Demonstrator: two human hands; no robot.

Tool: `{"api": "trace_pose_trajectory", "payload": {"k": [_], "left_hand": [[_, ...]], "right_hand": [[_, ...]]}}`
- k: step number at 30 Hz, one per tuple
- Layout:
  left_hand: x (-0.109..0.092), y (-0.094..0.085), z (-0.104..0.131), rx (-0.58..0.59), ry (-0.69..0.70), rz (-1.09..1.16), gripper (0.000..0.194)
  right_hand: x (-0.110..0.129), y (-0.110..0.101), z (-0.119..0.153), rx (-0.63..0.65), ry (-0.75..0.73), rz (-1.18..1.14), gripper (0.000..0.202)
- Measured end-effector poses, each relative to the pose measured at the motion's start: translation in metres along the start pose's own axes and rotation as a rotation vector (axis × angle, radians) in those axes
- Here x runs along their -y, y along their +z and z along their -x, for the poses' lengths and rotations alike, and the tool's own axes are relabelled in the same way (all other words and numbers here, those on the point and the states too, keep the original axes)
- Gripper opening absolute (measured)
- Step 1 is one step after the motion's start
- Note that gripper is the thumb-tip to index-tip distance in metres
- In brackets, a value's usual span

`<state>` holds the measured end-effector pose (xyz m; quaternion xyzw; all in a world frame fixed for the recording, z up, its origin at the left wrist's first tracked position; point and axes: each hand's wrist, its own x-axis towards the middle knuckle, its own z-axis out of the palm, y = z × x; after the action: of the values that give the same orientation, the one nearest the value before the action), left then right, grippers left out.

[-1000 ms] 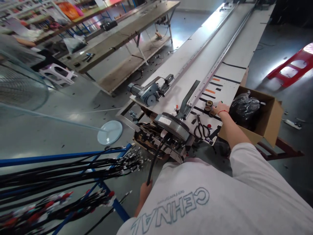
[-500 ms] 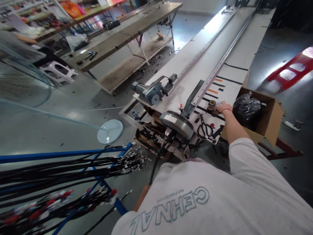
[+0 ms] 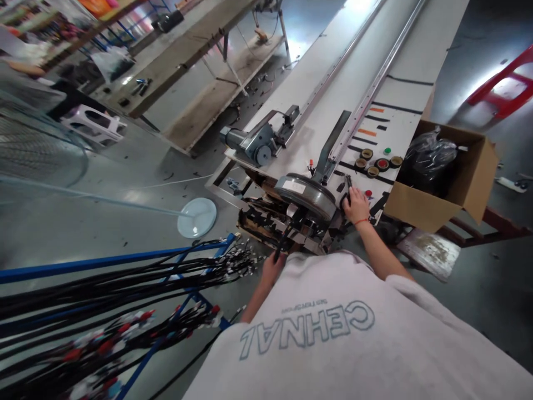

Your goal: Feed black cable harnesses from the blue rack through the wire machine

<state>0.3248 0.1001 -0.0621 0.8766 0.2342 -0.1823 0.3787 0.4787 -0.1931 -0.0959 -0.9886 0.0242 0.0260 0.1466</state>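
My right hand [image 3: 357, 205] is closed over the handles of black scissors [image 3: 348, 181] at the near end of the long white table [image 3: 320, 125]. The scissors' blades point away from me, and my fingers cover most of the handles. Low in front of my body, my left hand [image 3: 272, 269] is wrapped round a black cable [image 3: 282, 244] that runs up to the machine at the table's end. That machine carries a round grey drum [image 3: 306, 194] with a white label. Beyond my right hand lie several tape rolls [image 3: 373, 171], a red button-like piece [image 3: 368, 193] and a green one [image 3: 387, 150].
An open cardboard box [image 3: 425, 205] holding a plastic-wrapped dark bundle stands right of the table. On my left, a blue rack [image 3: 125, 256] carries many black cables. A motor unit [image 3: 254, 145] sits at the table's left corner. A fan base [image 3: 197, 218] stands on the floor.
My right hand has moved from the tape rolls nearer to me, onto the scissors. More tape rolls and the green piece now show. My left hand has come up into view with the cable.
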Motion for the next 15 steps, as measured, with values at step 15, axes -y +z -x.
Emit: {"api": "trace_pose_trajectory", "payload": {"k": [15], "left_hand": [[0.001, 0.004, -0.046, 0.136, 0.352, 0.110, 0.042]], "right_hand": [[-0.058, -0.014, -0.021, -0.065, 0.728, -0.282, 0.099]]}}
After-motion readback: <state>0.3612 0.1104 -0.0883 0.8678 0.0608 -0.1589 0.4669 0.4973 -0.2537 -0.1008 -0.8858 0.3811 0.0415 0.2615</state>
